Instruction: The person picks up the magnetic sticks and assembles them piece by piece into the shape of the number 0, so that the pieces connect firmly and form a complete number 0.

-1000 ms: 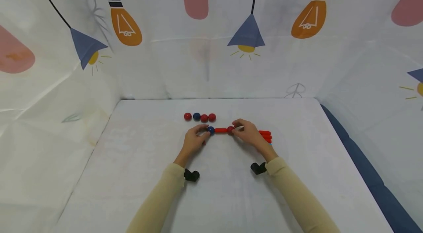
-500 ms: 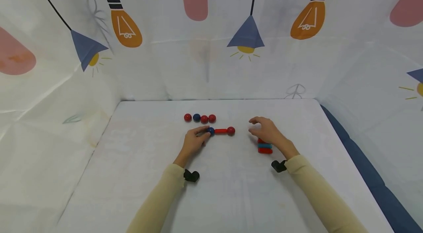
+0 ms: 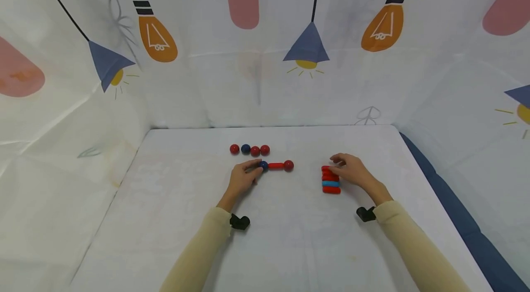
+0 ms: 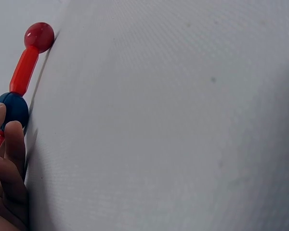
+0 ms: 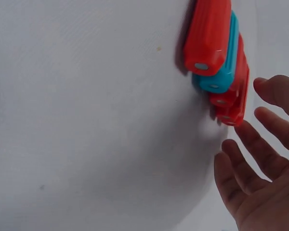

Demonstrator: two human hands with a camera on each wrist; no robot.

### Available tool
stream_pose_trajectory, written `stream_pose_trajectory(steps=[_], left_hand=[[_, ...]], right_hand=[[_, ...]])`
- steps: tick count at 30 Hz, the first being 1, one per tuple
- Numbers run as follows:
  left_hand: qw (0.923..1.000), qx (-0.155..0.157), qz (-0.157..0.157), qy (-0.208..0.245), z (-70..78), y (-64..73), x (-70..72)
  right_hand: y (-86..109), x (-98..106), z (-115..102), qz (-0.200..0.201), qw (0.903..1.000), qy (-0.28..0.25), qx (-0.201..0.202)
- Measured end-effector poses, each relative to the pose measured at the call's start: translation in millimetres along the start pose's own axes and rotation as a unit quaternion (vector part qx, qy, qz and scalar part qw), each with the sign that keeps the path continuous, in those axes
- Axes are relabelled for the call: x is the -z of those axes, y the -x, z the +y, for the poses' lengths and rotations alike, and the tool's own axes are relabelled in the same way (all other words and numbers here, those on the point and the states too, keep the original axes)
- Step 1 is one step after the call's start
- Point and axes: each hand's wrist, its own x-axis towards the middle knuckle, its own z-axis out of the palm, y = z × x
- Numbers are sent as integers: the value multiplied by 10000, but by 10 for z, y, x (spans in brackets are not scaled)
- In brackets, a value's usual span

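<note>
My left hand (image 3: 243, 178) pinches a blue ball (image 4: 14, 111) between thumb and fingers. A red stick (image 3: 276, 166) runs from that ball to a red ball (image 3: 288, 165) at its right end, the three joined in a line on the table. Farther right, my right hand (image 3: 352, 170) reaches over the far end of a group of short ridged sticks, its fingers loosely spread and holding nothing. The sticks lie side by side: several red sticks (image 5: 209, 38) and one blue stick (image 3: 331, 183), with round metallic spots on their ends in the right wrist view.
Behind the joined piece sits a row of loose balls: a red ball (image 3: 234, 149), a blue ball (image 3: 245, 149) and two more red balls (image 3: 265, 150). A white table (image 3: 269, 246) lies below, with a lamp-printed cloth (image 3: 198, 85) around it.
My right hand has let go of the red ball and moved right to the sticks. My left hand stays at the blue ball.
</note>
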Motion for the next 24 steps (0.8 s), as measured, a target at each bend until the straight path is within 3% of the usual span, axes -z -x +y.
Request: stream_pose_trajectory(steps=[14, 24], left_hand=[[9999, -139, -25, 35, 0, 3, 13], [10000, -61, -38, 6, 2, 26, 5]], right_hand=[[-24, -66, 123, 5, 10000, -36, 91], [-43, -80, 114, 106, 9999, 46, 93]])
